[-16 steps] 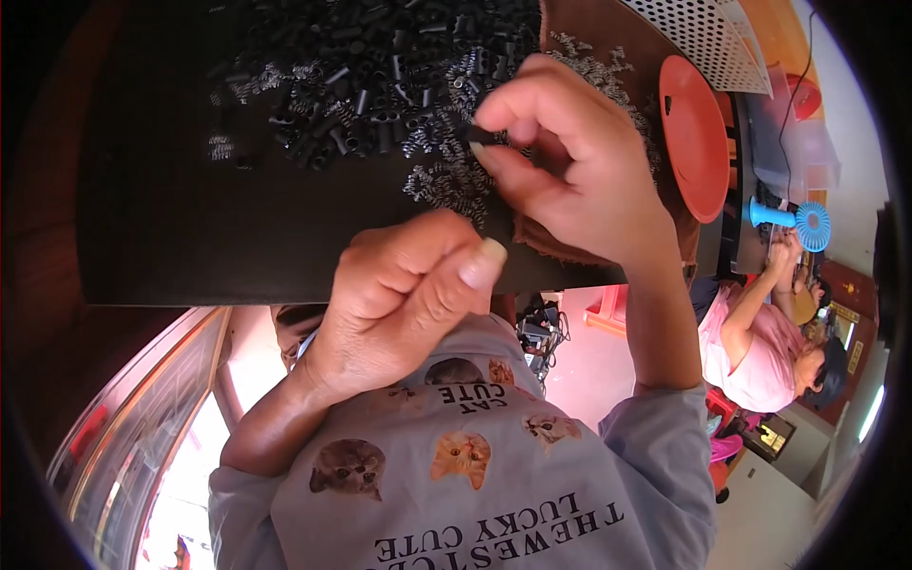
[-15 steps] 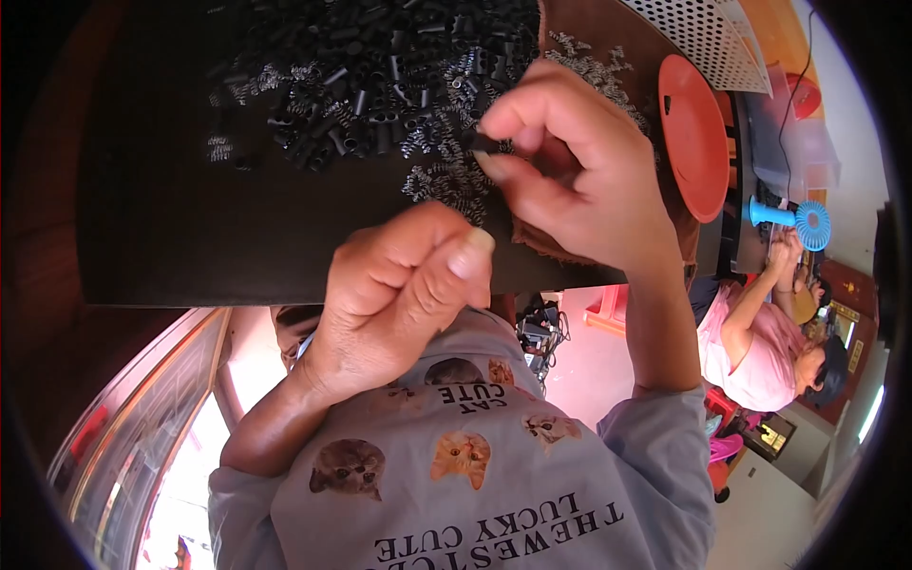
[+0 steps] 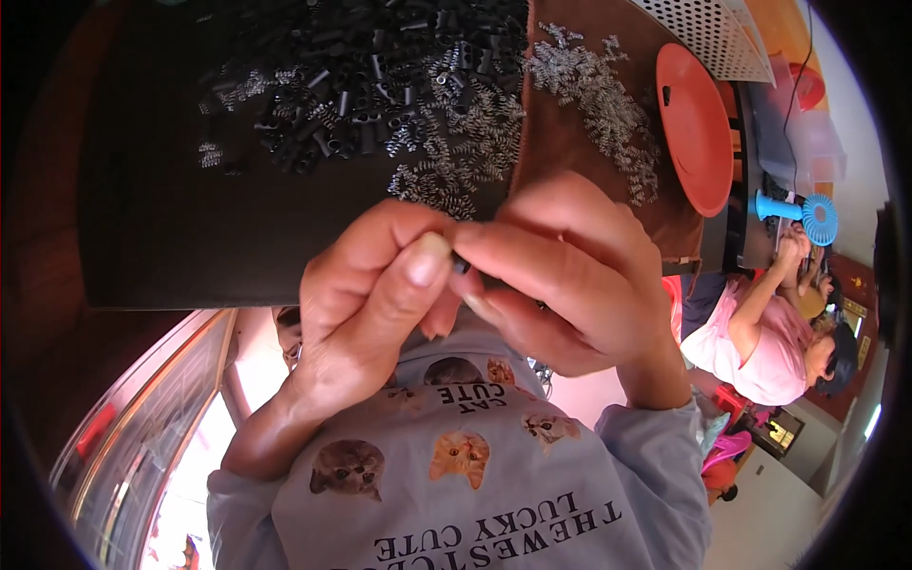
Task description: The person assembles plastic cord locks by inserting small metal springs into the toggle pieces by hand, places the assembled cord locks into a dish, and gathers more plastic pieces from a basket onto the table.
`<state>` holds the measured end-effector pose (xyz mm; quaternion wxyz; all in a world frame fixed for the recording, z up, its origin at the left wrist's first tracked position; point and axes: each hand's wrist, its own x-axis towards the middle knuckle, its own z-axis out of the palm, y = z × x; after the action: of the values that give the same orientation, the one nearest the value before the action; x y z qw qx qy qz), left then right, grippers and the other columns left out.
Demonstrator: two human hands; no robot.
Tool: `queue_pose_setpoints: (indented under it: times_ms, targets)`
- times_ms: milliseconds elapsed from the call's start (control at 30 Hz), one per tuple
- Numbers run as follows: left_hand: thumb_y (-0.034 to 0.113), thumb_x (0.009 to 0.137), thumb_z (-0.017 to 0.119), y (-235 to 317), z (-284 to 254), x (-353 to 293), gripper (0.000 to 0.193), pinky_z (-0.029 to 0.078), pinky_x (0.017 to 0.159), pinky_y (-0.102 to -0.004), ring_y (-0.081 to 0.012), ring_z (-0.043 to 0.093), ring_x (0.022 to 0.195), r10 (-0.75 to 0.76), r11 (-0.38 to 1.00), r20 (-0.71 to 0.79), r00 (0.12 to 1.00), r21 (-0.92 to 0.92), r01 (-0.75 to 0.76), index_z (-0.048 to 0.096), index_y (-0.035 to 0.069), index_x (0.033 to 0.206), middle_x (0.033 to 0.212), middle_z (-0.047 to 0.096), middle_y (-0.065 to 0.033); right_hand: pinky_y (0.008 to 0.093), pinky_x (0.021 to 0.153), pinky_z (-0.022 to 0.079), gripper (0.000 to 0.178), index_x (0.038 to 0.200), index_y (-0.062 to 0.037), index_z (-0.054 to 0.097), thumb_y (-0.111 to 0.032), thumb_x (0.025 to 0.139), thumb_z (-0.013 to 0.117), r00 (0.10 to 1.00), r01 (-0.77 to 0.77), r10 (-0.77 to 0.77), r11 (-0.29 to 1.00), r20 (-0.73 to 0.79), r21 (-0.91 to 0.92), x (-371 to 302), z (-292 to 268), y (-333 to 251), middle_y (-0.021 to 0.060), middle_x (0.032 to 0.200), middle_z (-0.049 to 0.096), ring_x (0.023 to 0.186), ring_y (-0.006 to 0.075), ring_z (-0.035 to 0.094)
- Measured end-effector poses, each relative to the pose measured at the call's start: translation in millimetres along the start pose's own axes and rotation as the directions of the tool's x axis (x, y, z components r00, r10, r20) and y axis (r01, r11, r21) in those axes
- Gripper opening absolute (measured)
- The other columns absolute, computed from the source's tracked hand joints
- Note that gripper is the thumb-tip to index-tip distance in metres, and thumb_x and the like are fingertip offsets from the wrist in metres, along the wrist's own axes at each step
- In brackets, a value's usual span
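My left hand is closed in a pinch, thumb against forefinger; whatever lies between the tips is hidden. Against it, the fingertips of my right hand are closed on a small black plastic piece, of which only a bit shows between the hands. Both hands meet above the near edge of the dark table. Just beyond them lies a heap of small metal coil springs, and behind that a pile of short black plastic tubes.
More springs lie on a brown cloth to the right. Beside them are a red oval dish and a white perforated basket. Farther right, a blue fan stands near a person in pink.
My right hand has come back from the spring heap with the black piece and now meets my left hand. The left hand has shifted slightly left.
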<state>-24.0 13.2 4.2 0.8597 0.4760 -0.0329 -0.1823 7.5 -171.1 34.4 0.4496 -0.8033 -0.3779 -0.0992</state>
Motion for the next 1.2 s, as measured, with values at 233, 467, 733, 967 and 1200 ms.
queue_pose_setpoints:
  times_ms: [233, 467, 733, 967, 1200]
  targets:
    - [0.032, 0.105, 0.04, 4.8, -10.0, 0.2, 0.035, 0.034, 0.043, -0.0224, -0.0108, 0.038, 0.047, 0.159, 0.985, -0.238, 0.958, -0.024, -0.169, 0.047, -0.001, 0.095, 0.078, 0.051, -0.0128, 0.0252, 0.056, 0.045, 0.02, 0.1, 0.0031, 0.063, 0.01, 0.081, 0.066, 0.968, -0.242, 0.244, 0.969, 0.05, -0.047, -25.4, -13.7, 27.3, 0.0084, 0.083, 0.06, 0.064, 0.0136, 0.057]
    - [0.032, 0.106, 0.036, 6.6, -24.3, 9.6, 0.037, 0.039, 0.049, -0.0247, -0.0126, 0.048, 0.054, 0.099, 0.948, -0.116, 0.988, -0.29, -0.13, 0.052, 0.001, 0.096, 0.081, 0.059, -0.0138, 0.0311, 0.057, 0.047, 0.022, 0.098, -0.0034, 0.065, 0.005, 0.078, 0.069, 0.961, -0.185, 0.226, 0.953, 0.16, -0.239, -20.0, -5.9, 28.9, 0.0079, 0.089, 0.057, 0.066, 0.0214, 0.059]
    - [0.033, 0.106, 0.037, -0.4, -17.7, 20.6, 0.036, 0.04, 0.049, -0.0251, -0.0136, 0.05, 0.055, 0.048, 0.935, -0.048, 0.998, -0.35, -0.062, 0.054, 0.003, 0.095, 0.08, 0.06, -0.0134, 0.0338, 0.054, 0.048, 0.019, 0.093, -0.0043, 0.064, 0.0, 0.076, 0.071, 0.945, -0.1, 0.214, 0.91, 0.249, -0.402, -10.6, -6.3, 28.7, 0.0067, 0.086, 0.055, 0.064, 0.0237, 0.059]
    - [0.031, 0.106, 0.037, -6.5, -21.0, 22.2, 0.036, 0.043, 0.051, -0.0253, -0.0149, 0.053, 0.056, 0.069, 0.917, -0.024, 0.997, -0.392, -0.073, 0.056, 0.001, 0.097, 0.08, 0.062, -0.015, 0.0336, 0.053, 0.048, 0.016, 0.087, -0.0026, 0.062, 0.0, 0.074, 0.071, 0.963, 0.007, 0.122, 0.881, 0.241, -0.474, -11.9, -5.5, 36.1, 0.0069, 0.083, 0.055, 0.062, 0.0239, 0.059]
    - [0.029, 0.106, 0.04, -7.1, -18.9, 19.7, 0.034, 0.044, 0.053, -0.0249, -0.0141, 0.053, 0.057, 0.075, 0.926, -0.018, 0.997, -0.37, -0.077, 0.056, 0.0, 0.098, 0.082, 0.063, -0.0153, 0.0291, 0.051, 0.046, 0.016, 0.086, -0.0031, 0.062, 0.003, 0.074, 0.07, 0.982, -0.051, 0.11, 0.94, 0.157, -0.338, -12.8, -4.0, 37.0, 0.0068, 0.082, 0.056, 0.059, 0.0186, 0.056]
